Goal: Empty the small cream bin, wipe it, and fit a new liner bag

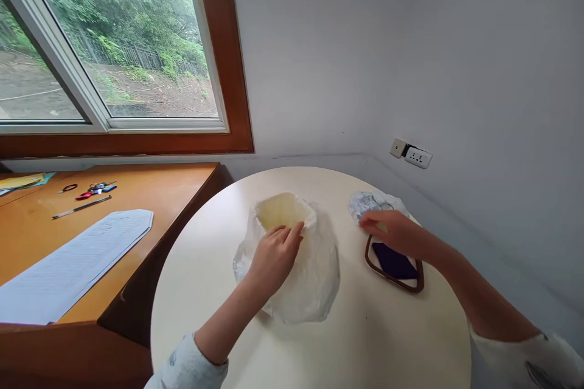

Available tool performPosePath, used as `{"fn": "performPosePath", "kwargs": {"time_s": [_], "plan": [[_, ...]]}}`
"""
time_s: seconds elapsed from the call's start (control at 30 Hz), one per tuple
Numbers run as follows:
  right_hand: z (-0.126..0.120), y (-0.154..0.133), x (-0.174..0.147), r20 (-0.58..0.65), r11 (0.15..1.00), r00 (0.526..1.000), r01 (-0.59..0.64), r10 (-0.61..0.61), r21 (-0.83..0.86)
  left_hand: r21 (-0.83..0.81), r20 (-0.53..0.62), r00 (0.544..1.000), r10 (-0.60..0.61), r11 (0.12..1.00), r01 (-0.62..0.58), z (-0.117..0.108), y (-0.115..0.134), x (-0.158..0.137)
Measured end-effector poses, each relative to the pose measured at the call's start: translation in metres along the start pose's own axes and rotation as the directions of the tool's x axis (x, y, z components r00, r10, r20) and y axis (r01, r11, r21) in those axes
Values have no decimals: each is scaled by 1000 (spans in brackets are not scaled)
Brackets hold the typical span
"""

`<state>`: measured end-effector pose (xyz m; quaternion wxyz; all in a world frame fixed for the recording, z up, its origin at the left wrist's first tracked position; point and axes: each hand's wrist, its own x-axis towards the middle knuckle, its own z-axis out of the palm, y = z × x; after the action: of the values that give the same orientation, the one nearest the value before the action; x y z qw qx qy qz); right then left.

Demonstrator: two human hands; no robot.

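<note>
A pale yellowish bin (pixel 280 209) stands on the round table, with a translucent white plastic bag (pixel 310 285) draped over its rim and spread around its outside. My left hand (pixel 274 255) is at the near right part of the rim, its thumb and fingers pinched on the bag's edge. To the right, my right hand (pixel 392 232) hovers with thumb and fingers slightly apart, holding nothing that I can see. Just beyond it lies a crumpled, whitish plastic bundle (pixel 365 202). Below that hand is a brown rounded frame (pixel 420 276), with a dark purple flat piece (pixel 393 262) inside its outline.
The round cream table (pixel 201 292) stands near the wall, with a socket (pixel 418 157) at the right. On the wooden desk (pixel 168 185) at left are papers (pixel 86 261), a pen (pixel 82 206), keys (pixel 95 190) and a dark ring (pixel 69 188). A window is above.
</note>
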<state>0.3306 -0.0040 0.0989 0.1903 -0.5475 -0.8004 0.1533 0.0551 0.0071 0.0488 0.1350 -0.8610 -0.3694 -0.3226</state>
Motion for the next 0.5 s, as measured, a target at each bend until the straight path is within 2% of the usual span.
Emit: {"fn": "performPosePath", "kwargs": {"time_s": [0.1,0.2,0.23,0.3,0.4,0.5], "plan": [[31,32,-34,56,991,989,-136,137,-12,-115,-17,999,-27,993,25,-6,4,4],[60,52,-61,89,979,976,-193,199,-62,-191,-6,999,-33,981,31,-22,-11,5],[67,57,-68,87,975,973,-208,215,-78,-198,28,999,-35,979,40,-28,-21,6],[79,65,-79,63,965,967,-240,247,-103,-193,170,985,-31,979,64,-40,-43,6],[87,74,-85,29,956,960,-274,278,-104,-202,367,930,3,976,77,-51,-72,7],[90,80,-87,28,952,953,-298,300,-64,-257,423,905,30,962,88,-52,-82,7]]}}
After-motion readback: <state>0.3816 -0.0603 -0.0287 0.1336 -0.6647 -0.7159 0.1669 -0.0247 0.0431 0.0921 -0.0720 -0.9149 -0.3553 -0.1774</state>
